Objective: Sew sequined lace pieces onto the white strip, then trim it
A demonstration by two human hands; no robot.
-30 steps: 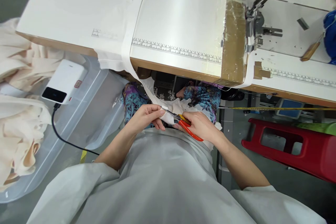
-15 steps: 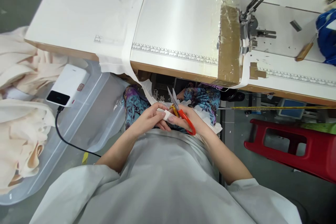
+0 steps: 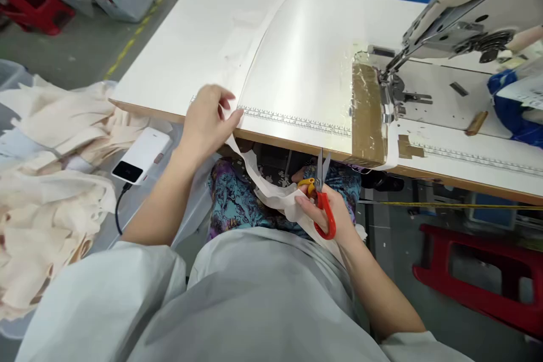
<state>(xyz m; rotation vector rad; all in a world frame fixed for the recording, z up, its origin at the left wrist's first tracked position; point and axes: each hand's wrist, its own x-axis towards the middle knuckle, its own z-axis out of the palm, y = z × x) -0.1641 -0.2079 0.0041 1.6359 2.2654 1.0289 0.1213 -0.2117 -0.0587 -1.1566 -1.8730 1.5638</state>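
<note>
My right hand [image 3: 328, 212], over my lap, holds scissors [image 3: 324, 198] with red and yellow handles, blades pointing away from me and slightly apart. Its thumb and fingers also pinch a white fabric strip [image 3: 271, 189]. From there the strip sags across the lap and rises to the front table edge. My left hand [image 3: 210, 121] is at that edge, thumb and fingers apart, over the strip where it lies on the white table [image 3: 297, 62]. Whether its lower fingers touch the strip is hidden.
A sewing machine [image 3: 470, 17] stands on the right of the table, with a wooden-handled tool [image 3: 477, 123] and blue cloth beside it. At left, cream fabric pieces [image 3: 55, 198] fill a clear bin, with a white power bank [image 3: 139, 155] on it. A red stool [image 3: 479, 271] is at right.
My left hand has left the right hand and moved up and left to the table edge. The right hand keeps the scissors and strip. The view has tilted up.
</note>
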